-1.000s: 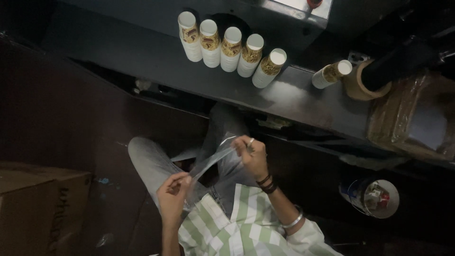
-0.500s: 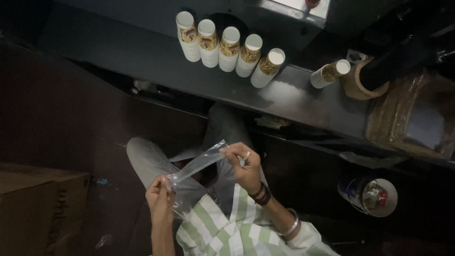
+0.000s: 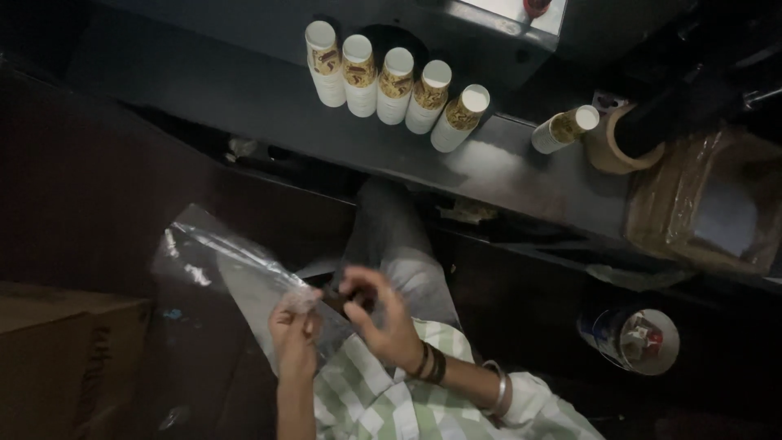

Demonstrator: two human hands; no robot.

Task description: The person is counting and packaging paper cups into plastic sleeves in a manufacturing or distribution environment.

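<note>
Head view, looking straight down over the person's lap: nearest are the two hands, close together above a green-and-white striped shirt. Left hand point(image 3: 295, 326) is closed, fingers pinched on one end of a clear plastic bag point(image 3: 232, 269), which stretches away up and to the left, flattened and crinkled, over the dark floor; the pinch seems to keep the mouth end of the bag gathered. Right hand point(image 3: 376, 316) sits just beside it, fingers curled loosely around something small and dark; whether it truly grips that or also touches the bag I cannot tell. Its wrist carries dark bands and a metal bangle. A grey-trousered knee point(image 3: 399, 244) shows just beyond the hands.

At the lower left stands one brown cardboard box point(image 3: 57, 358). Lower right, on the floor, lies one roll of clear tape point(image 3: 635, 338) with a red-and-white core.

Farther off runs the dark table point(image 3: 244, 98). Along its far edge lean five stacks of paper cups point(image 3: 397, 85), white with gold bands, side by side in a row, presumably kept together within reach. A sixth stack point(image 3: 564, 129) lies apart toward the right end, beside one roll of brown tape point(image 3: 611, 138). At the table's right end sits a brown parcel wrapped in plastic film point(image 3: 709, 200).
</note>
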